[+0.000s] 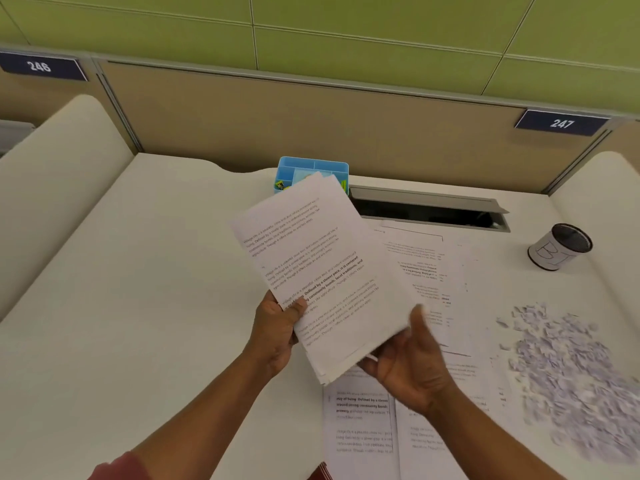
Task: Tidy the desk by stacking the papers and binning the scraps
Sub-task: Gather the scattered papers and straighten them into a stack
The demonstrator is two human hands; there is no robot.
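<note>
Gathering is the step in hand: a sheaf of printed sheets (322,271) is held up off the desk (138,271), tilted so its far corner covers part of the blue desk organiser (311,168) at the back. The left hand (277,334) grips the sheaf's left edge, thumb pressed on the printed face and fingers behind, which keeps the pages from fanning. The right hand (412,368) cups the lower right corner from beneath, thumb up along the edge, seemingly to square the sheets and carry their weight; it is a little blurred, so the exact finger placement is hard to read. More loose printed pages (433,393) lie flat on the desk under and to the right of the hands, overlapping one another at odd angles, so the stacking looks only partly done. Right of those pages a heap of torn paper scraps (571,382) spreads over the desk, untouched. A small mesh cup with a paper label (559,247) stands beyond the scraps near the right rear; it is probably the bin meant for them, though the lettering is too faint to be sure. An open cable slot (429,211) runs along the back edge between organiser and cup.
</note>
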